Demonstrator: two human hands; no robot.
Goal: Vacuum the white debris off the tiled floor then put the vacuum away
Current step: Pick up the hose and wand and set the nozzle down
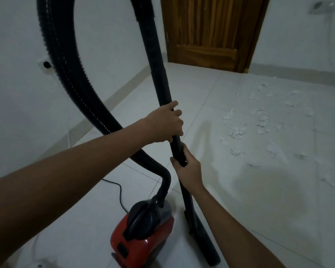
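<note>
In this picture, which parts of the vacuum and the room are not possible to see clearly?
Head view:
- Hose top: cut by the upper edge.
- Red vacuum body base: cut by the lower edge.
- Wand grip zones: covered by left hand and right hand.
- White debris: blurred, material unclear.

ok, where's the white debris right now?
Head view: white debris lies scattered on the tiled floor, right of the wand, in front of the wooden door.
</note>
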